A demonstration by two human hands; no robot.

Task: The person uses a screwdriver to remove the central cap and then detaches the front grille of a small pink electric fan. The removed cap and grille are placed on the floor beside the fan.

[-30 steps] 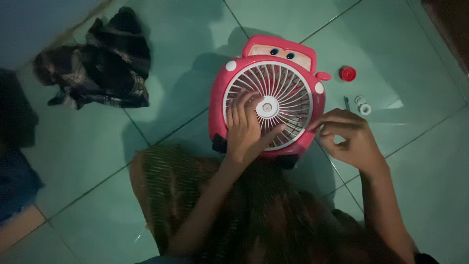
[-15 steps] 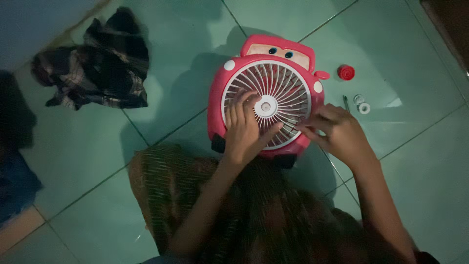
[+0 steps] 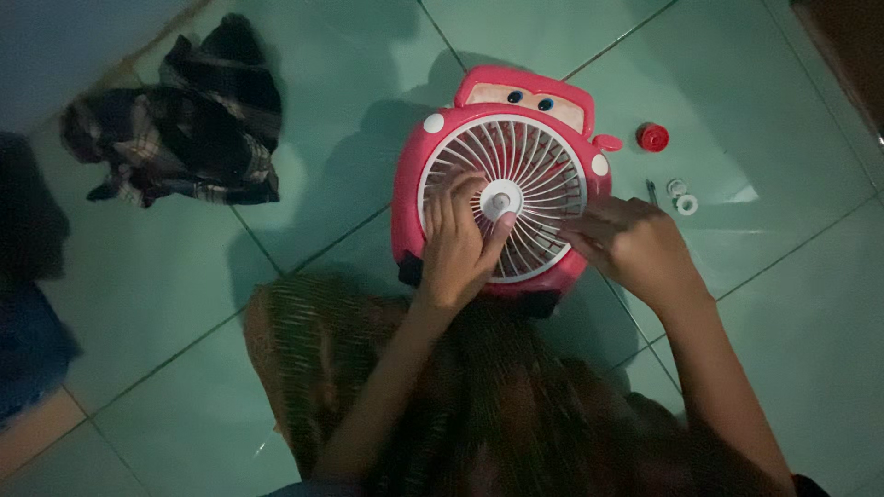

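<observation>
Right hand [image 3: 635,244] shifted onto grille, fan [image 3: 502,189] face-up (eyes away), left hand [image 3: 458,241] on hub

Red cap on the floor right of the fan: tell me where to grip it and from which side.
Pinch the red cap across its round rim, from straight above. It lies flat on the tile, apart from the pink fan and the small white rings, so fingers should fit all around. Its rim looks ridged, though the dim light blurs detail.

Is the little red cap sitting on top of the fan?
No, the red cap lies on the green floor tiles, apart from the pink fan.
</observation>
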